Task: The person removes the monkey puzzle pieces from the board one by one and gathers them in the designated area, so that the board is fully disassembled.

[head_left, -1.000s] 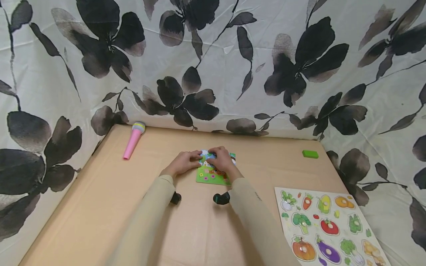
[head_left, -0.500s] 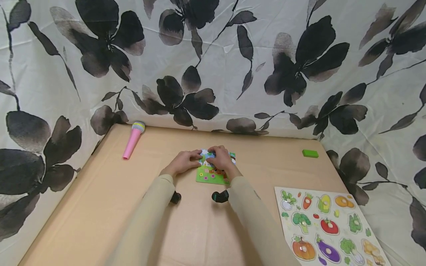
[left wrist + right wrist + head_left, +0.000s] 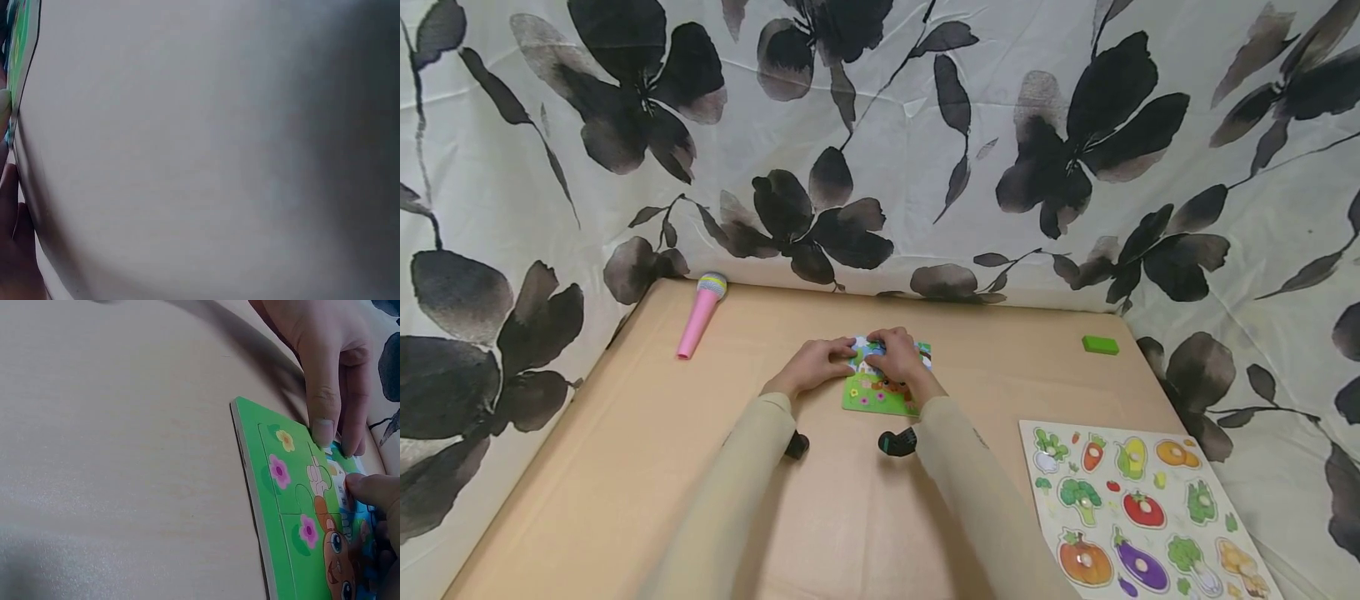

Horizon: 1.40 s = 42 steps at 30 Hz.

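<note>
A small jigsaw puzzle (image 3: pixel 872 398) lies on the table, showing green grass, flowers and a brown cartoon animal. My left hand (image 3: pixel 811 367) is at its left edge, fingers fairly straight, with thumb and fingertips touching the edge. My right hand (image 3: pixel 901 362) reaches over the upper part, thumb and index finger bent and set apart around a blue puzzle piece (image 3: pixel 876 350). In the right wrist view, my right thumb (image 3: pixel 370 487) touches the picture surface. The right hand hides much of the puzzle's upper right. The left wrist view catches only the puzzle's edge (image 3: pixel 24 56) and some fingers.
A pink toy microphone (image 3: pixel 700 321) lies at the table's back left. A green block (image 3: pixel 1100 345) is at the back right. A white vegetable puzzle board (image 3: pixel 1105 533) occupies the front right. Flowered cloth (image 3: pixel 925 150) hangs along the table's back and sides.
</note>
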### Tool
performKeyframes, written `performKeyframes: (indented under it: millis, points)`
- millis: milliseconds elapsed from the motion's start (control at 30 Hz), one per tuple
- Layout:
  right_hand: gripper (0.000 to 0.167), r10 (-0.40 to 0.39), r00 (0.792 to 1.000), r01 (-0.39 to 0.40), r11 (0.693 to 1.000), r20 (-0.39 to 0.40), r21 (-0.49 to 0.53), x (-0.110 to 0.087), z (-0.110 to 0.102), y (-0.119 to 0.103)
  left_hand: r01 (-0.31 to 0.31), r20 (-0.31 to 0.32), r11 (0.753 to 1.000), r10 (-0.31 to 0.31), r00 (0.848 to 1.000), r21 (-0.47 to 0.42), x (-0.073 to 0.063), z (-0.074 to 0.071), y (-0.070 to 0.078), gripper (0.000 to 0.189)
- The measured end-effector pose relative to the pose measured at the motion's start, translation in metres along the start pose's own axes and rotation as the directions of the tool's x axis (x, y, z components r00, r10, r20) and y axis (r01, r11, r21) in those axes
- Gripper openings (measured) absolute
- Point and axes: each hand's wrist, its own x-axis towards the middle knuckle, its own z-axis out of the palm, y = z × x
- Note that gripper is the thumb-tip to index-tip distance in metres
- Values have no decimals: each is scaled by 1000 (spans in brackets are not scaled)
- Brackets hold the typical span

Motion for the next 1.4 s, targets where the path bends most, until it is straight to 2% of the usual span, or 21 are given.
performKeyframes:
  millis: [233,467,700,967,1133,1400]
  points:
    - [37,-7,1000,7,1000,-24,-1,0,2,-1,4,-21,1000,-4,1000,20,1,3,1,37]
    - [24,-45,996,49,997,-77,55,0,4,-1,7,-24,999,-6,1000,35,2,4,0,37]
    - [24,-73,995,83,985,-73,151,1,5,-1,21,-15,998,-20,1000,51,2,3,1,37]
    - [15,-76,993,91,981,-93,172,1,5,3,10,-15,999,-9,1000,51,3,3,-2,36]
    - [23,-42,995,61,973,-90,221,0,3,2,5,-9,999,-4,1000,43,3,3,-3,35]
    - [26,44,996,-14,940,-79,342,1,-1,4,8,10,1000,-8,1000,29,2,1,-1,39]
